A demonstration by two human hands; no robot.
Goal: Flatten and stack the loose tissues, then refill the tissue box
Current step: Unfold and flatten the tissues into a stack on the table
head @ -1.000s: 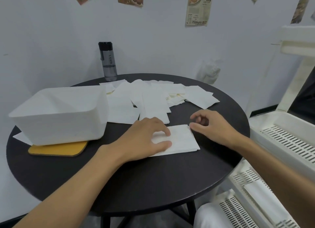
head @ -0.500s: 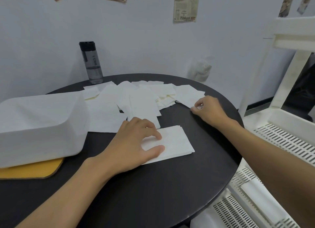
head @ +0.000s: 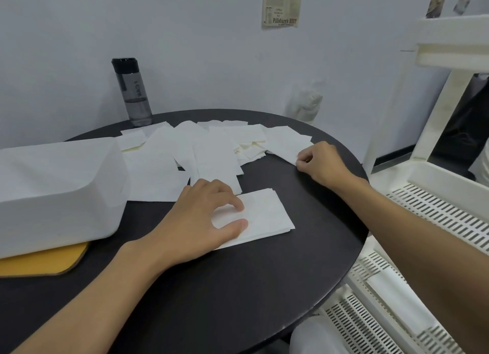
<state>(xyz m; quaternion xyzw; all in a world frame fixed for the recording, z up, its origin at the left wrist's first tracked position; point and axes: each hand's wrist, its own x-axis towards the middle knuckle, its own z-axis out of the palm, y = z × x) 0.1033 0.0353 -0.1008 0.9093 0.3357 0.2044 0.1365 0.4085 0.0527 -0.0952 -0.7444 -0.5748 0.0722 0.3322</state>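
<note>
One tissue (head: 287,145) corner inside right hand (head: 322,163)

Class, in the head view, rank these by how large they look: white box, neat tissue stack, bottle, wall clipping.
1. white box, clearly largest.
2. tissue stack, partly under the left hand.
3. bottle and wall clipping look alike; both far off, clipping cut by the frame edge: unranked.
</note>
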